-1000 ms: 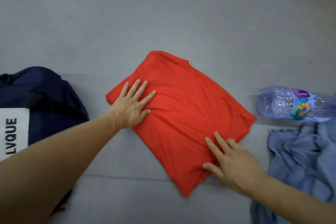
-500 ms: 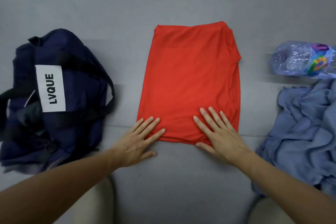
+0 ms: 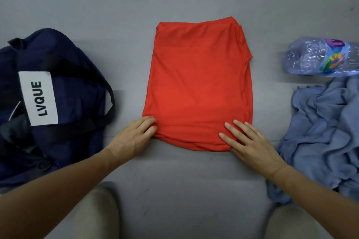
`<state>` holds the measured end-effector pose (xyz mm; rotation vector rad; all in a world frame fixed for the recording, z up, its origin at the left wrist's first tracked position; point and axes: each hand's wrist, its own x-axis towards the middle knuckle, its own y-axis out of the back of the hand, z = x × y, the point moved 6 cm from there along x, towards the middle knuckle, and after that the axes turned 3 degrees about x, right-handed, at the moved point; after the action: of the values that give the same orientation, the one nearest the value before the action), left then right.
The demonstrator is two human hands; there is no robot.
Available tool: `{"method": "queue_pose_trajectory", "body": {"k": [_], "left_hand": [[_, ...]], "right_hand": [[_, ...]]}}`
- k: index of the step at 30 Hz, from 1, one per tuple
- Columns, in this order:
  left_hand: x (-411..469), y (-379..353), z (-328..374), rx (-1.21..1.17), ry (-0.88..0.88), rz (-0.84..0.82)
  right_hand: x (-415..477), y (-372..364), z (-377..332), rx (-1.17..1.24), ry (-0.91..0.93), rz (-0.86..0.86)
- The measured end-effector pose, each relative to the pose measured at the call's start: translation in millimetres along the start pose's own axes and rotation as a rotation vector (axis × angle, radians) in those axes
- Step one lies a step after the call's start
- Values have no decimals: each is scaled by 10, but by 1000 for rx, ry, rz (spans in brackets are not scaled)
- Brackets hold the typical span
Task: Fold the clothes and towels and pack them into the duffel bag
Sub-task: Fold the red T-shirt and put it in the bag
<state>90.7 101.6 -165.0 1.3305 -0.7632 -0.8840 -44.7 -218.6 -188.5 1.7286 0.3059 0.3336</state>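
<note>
folded red shirt [image 3: 198, 87] held at centre, duffel bag [image 3: 73, 75] at 9 o'clock.
7 o'clock corner is pinched by left hand [image 3: 134, 137], right hand [image 3: 250, 141] laid flat; both corners are best lifted level.

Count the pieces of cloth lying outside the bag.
2: the folded red garment in the centre and the crumpled blue cloth at right, below the bottle. The duffel bag at left may hide more.

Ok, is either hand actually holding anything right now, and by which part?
The left hand grips the red shirt by its near left corner. The right hand only rests flat on the near right edge, holding nothing.
</note>
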Motion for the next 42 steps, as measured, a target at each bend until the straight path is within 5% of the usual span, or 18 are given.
{"method": "queue_pose_trajectory", "body": {"k": [5, 12, 26, 29, 32, 37, 42], "left_hand": [[101, 181, -57, -122, 154, 6], [-227, 428, 147, -248, 138, -61], [1421, 1169, -1266, -170, 475, 315], [1778, 1079, -1543, -77, 636, 313], [1919, 777, -1166, -30, 633, 254], [1562, -99, -317, -235, 842, -70], [1398, -71, -604, -6, 678, -27]], "right_hand": [[211, 176, -16, 24, -76, 80], [146, 351, -180, 221, -146, 28], [2039, 1270, 1118, 95, -286, 241], [2395, 1116, 1461, 63, -451, 120], [2397, 772, 1345, 52, -362, -31], [1860, 263, 1087, 35, -403, -375], [1402, 446, 450, -46, -398, -378]]}}
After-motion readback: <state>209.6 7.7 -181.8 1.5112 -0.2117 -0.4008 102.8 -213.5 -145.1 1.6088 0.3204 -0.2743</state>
